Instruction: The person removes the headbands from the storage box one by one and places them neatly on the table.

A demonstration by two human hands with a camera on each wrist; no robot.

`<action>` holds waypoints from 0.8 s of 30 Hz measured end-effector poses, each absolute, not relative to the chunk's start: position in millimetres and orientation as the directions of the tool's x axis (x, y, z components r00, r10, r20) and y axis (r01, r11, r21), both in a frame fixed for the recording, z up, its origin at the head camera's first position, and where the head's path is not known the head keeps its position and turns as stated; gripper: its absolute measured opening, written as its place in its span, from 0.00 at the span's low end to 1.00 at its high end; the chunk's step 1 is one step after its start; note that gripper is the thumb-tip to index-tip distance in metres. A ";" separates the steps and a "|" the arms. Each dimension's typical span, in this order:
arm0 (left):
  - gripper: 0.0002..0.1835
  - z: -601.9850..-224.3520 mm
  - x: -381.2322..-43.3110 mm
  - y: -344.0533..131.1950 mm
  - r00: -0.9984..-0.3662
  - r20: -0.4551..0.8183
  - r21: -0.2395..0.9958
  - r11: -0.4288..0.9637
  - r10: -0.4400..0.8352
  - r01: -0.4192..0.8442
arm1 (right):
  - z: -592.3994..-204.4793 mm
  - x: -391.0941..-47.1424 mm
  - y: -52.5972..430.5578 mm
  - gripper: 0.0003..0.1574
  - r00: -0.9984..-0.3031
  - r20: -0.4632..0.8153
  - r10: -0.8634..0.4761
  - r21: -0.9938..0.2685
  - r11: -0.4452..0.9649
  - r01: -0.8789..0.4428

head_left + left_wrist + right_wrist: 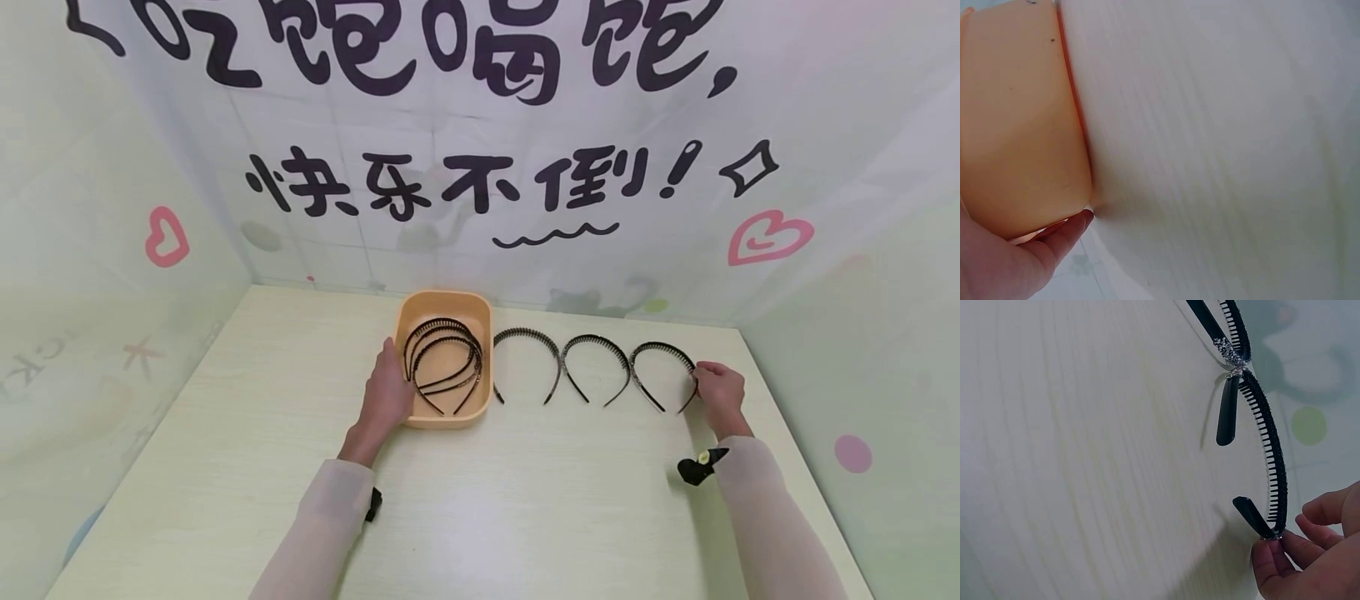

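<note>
In the head view, my left hand (387, 386) rests along the left side of an orange plastic box (447, 422). Its fingers (1063, 240) lie against the outer wall in the left wrist view; the thumb is hard to make out. Several black toothed headbands (447, 339) lie overlapped inside the box. To the right, my right hand (722, 392) pinches the right side of the rightmost headband (660, 345), at a glittery spot near one end. That headband's other side meets a middle headband (595, 338); a third headband (528, 332) sits closest to the box.
A pale wood-grain table (480, 508) carries everything. Printed white sheeting (420, 242) with black characters hangs behind it and along both sides. Small dark devices are strapped at both wrists, below white sleeves (776, 517).
</note>
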State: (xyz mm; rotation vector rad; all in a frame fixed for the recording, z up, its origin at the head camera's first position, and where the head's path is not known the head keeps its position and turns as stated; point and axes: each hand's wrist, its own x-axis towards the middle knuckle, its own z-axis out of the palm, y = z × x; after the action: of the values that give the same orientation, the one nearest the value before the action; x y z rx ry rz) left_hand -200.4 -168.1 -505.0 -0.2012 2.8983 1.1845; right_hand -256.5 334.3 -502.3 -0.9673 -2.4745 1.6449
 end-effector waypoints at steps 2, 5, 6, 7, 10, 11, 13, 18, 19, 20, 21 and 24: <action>0.43 -505.2 -200.2 -168.3 -0.992 -0.051 0.696 0.708 -0.115 -0.118 | -503.1 -256.5 334.0 0.26 -0.809 -0.310 0.499 -0.833 0.268 0.484; 0.43 -505.2 -200.0 -168.3 -0.992 -0.051 0.696 0.709 -0.113 -0.117 | -503.7 -256.6 333.5 0.27 -0.813 -0.305 0.496 -0.827 0.286 0.485; 0.43 -505.0 -200.0 -168.4 -0.992 -0.052 0.696 0.708 -0.112 -0.117 | -503.6 -256.6 333.3 0.27 -0.813 -0.304 0.497 -0.825 0.290 0.485; 0.43 -504.8 -200.0 -168.3 -0.992 -0.053 0.698 0.707 -0.113 -0.118 | -503.6 -256.5 333.1 0.27 -0.813 -0.302 0.497 -0.825 0.291 0.484; 0.43 -504.4 -199.8 -168.5 -0.992 -0.052 0.698 0.706 -0.115 -0.119 | -503.4 -256.4 332.7 0.26 -0.813 -0.287 0.507 -0.816 0.314 0.485; 0.43 -504.4 -199.9 -168.6 -0.992 -0.051 0.699 0.705 -0.116 -0.118 | -503.1 -256.3 332.3 0.26 -0.812 -0.280 0.512 -0.811 0.326 0.486; 0.43 -504.5 -200.0 -168.7 -0.992 -0.045 0.699 0.706 -0.118 -0.116 | -502.9 -255.8 331.3 0.26 -0.813 -0.258 0.521 -0.801 0.355 0.482; 0.43 -505.3 -200.3 -168.6 -0.992 -0.034 0.700 0.706 -0.118 -0.108 | -501.6 -254.2 325.7 0.27 -0.828 -0.195 0.526 -0.793 0.411 0.449; 0.43 -505.5 -200.4 -168.6 -0.993 -0.033 0.701 0.705 -0.117 -0.107 | -501.0 -254.0 324.0 0.27 -0.832 -0.185 0.523 -0.796 0.416 0.439; 0.43 -505.7 -200.4 -168.7 -0.993 -0.034 0.701 0.705 -0.117 -0.107 | -500.1 -253.7 322.0 0.27 -0.835 -0.176 0.521 -0.801 0.417 0.429; 0.43 -505.7 -200.3 -168.6 -0.993 -0.033 0.700 0.706 -0.116 -0.106 | -499.4 -253.8 320.2 0.27 -0.839 -0.168 0.518 -0.807 0.416 0.419; 0.43 -505.6 -200.5 -168.4 -0.993 -0.034 0.699 0.707 -0.115 -0.106 | -496.3 -253.9 312.8 0.27 -0.849 -0.145 0.509 -0.817 0.423 0.393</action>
State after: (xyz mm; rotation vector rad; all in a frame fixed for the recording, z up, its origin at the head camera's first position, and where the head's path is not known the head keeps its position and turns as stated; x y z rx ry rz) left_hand -200.5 -168.4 -505.6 -0.1882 2.9140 1.1923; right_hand -253.9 312.8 -496.3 -0.8099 -2.5429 1.4077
